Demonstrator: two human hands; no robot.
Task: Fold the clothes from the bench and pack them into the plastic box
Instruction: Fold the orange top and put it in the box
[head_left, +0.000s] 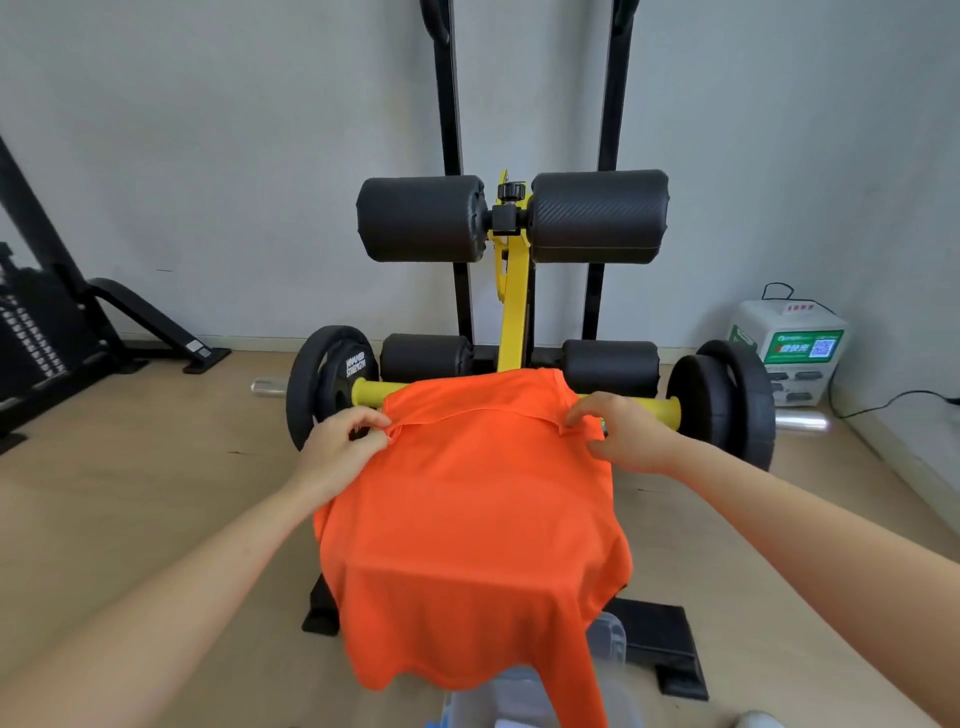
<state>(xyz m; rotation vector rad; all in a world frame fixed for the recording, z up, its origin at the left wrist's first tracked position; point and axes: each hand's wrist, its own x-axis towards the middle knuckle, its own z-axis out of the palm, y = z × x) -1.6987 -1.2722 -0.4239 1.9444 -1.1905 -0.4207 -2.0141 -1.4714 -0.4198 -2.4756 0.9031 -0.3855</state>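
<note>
I see the left hand and right hand each pinching the far fold of the bright orange fabric shirt. The shirt is draped over the black-and-yellow gym bench, and its hem hangs over the clear plastic box.

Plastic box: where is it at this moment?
Head view, bottom centre: the plastic box is partly hidden behind the hanging orange shirt, just left of the machine's black foot.
</note>
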